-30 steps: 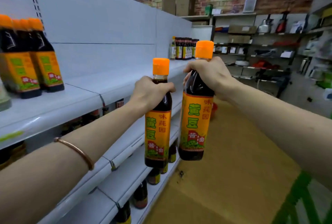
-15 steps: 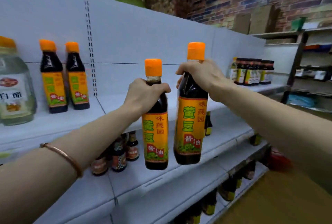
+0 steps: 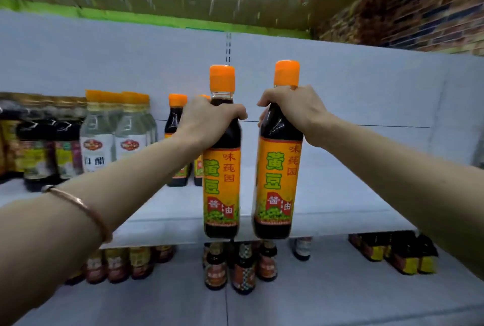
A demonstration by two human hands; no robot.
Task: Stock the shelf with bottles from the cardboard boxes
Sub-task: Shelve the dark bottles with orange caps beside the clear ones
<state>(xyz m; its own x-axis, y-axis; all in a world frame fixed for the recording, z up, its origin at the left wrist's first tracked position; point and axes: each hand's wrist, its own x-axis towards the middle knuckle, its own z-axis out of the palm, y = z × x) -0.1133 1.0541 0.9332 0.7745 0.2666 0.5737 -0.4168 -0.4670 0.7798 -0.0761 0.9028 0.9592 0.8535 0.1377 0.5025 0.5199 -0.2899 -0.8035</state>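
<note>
Centre frame: our left hand (image 3: pixel 209 120) wraps the shoulder of one soy sauce bottle (image 3: pixel 222 168), fingers curled round the neck. Our right hand (image 3: pixel 293 111) grips a second soy sauce bottle (image 3: pixel 279 168) the same way. Both hang upright, just beside each other, in front of the top shelf (image 3: pixel 340 202) edge, not yet set down. We judge the neck grip keeps the bases free for standing them on the bare stretch at centre right. Matching orange-capped bottles (image 3: pixel 176 139) stand behind, centre left; clear vinegar bottles (image 3: pixel 115 137) left of those. Smaller bottles (image 3: pixel 243 265) below, labels too blurred to read. No cardboard boxes in view.
</note>
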